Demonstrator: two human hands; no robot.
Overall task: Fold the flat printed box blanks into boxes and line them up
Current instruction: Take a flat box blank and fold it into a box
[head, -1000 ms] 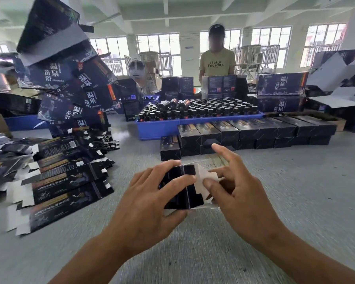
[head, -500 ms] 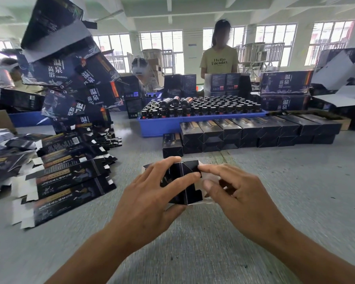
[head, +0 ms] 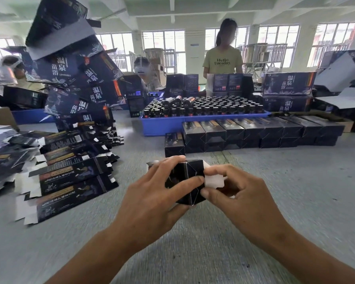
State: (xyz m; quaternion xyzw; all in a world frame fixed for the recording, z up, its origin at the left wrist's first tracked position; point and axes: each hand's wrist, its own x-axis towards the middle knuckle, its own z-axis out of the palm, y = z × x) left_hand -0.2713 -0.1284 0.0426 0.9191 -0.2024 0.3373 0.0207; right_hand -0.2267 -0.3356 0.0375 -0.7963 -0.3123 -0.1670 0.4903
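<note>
- My left hand (head: 152, 201) grips the box (head: 188, 181); it now stands squared.
- My right hand (head: 234, 193) pinches the white flap (head: 213, 180), now half-tucked; closing comes next.

Dark box (head: 188, 181) half-folded, white flap open, flat blanks (head: 70, 181) left, folded boxes (head: 254, 131) rowed behind

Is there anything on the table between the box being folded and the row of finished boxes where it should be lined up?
Nothing visible: bare table separates the held box from the row's single left-end box.
</note>
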